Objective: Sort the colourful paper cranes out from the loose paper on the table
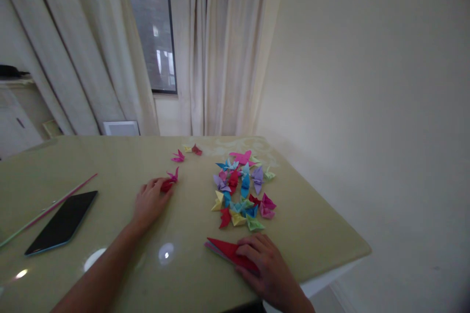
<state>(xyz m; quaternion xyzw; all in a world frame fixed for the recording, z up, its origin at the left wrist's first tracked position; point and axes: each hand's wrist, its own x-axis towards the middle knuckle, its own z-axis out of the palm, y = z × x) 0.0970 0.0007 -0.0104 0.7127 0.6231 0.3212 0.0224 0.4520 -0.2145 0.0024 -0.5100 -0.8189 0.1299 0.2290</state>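
Observation:
My left hand (pixel 150 200) rests on the glossy table (pixel 110 166), its fingertips pinched on a small red folded paper piece (pixel 167 185) beside a pink origami crane (pixel 174 175). My right hand (pixel 266 264) lies flat with fingers stretched over a stack of red and pink folded paper (pixel 224 249) near the table's front edge. Between and beyond the hands sits a pile of several coloured origami cranes (pixel 243 190). Another pink crane (pixel 178 157) and a small red and yellow pair (pixel 193 149) lie farther back.
A dark phone (pixel 62 222) lies at the left, next to long pink and green sticks (pixel 47 210). The table's right edge (pixel 330 215) drops off near a cream wall. Curtains (pixel 220 49) and a window stand behind the table.

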